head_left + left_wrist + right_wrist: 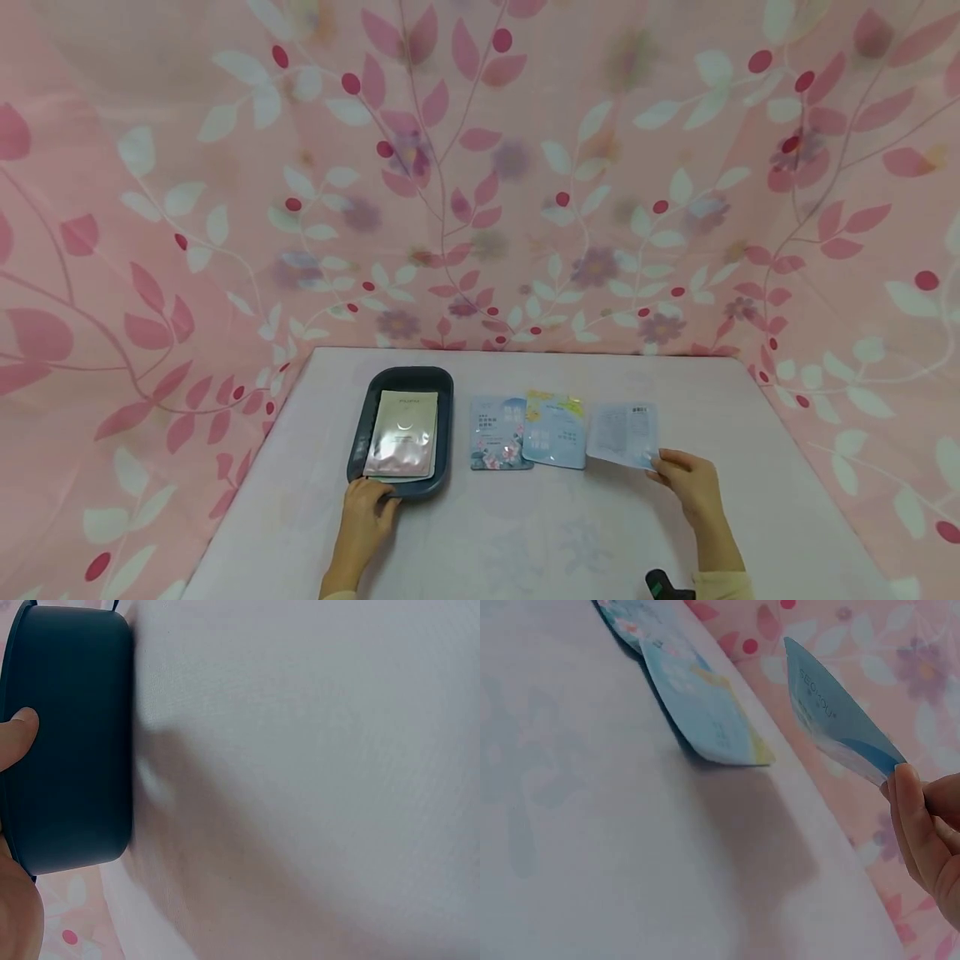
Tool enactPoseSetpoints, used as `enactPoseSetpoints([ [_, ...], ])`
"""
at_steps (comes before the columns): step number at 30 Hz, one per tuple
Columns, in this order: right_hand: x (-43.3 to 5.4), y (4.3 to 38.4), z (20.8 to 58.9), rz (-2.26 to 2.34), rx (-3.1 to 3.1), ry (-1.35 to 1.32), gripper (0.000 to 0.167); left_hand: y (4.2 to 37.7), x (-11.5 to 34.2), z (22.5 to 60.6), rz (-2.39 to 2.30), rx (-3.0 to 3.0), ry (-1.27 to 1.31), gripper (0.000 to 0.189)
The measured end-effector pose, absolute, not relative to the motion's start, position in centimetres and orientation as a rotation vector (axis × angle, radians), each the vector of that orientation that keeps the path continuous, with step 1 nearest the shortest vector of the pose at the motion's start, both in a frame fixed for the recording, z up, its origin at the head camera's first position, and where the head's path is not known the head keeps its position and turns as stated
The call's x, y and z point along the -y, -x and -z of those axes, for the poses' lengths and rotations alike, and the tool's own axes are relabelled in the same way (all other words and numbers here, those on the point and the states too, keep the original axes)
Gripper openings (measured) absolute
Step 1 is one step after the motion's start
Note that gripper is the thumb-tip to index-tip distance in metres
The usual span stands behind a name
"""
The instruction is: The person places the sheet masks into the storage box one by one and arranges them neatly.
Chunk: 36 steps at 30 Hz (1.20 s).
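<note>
My left hand (363, 515) grips the near rim of a dark blue tray (447, 433), its thumb (19, 739) pressed on the outer wall in the left wrist view. Inside the tray lie face mask packets, a silvery-gold one (403, 429) on top. With its fingertips my right hand (692, 485) pinches the corner of a pale blue face mask packet (622, 432). The right wrist view shows this packet (844, 716) raised above the table and slightly bowed. Left of it, a blue-and-yellow packet (555, 432) overlaps a blue flowered packet (495, 435) on the table.
A white cloth covers the table (480, 533). Pink leaf-patterned fabric (450, 208) hangs behind it and at both sides. A black object (663, 586) shows beside the right sleeve (722, 585) at the bottom edge.
</note>
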State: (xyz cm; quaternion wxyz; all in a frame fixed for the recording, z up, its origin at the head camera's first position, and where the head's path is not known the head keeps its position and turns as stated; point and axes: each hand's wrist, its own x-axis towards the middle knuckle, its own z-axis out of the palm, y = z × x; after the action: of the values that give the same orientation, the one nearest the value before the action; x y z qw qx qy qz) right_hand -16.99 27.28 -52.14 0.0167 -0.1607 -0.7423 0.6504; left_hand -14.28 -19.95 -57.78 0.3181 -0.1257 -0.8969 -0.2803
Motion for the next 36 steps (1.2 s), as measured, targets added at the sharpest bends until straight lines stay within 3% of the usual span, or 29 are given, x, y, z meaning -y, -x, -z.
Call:
enactPoseSetpoints([
  [12, -22.8, 18.3, 49.0, -2.032, 2.299, 0.303, 0.034, 14.2, 20.0, 57.8, 0.755, 2.389, 0.298, 0.025],
  [36, -10.3, 20.6, 48.7, -2.273, 2.310, -0.163, 0.028, 14.3, 19.9, 57.9, 0.758, 2.374, 0.310, 0.026],
])
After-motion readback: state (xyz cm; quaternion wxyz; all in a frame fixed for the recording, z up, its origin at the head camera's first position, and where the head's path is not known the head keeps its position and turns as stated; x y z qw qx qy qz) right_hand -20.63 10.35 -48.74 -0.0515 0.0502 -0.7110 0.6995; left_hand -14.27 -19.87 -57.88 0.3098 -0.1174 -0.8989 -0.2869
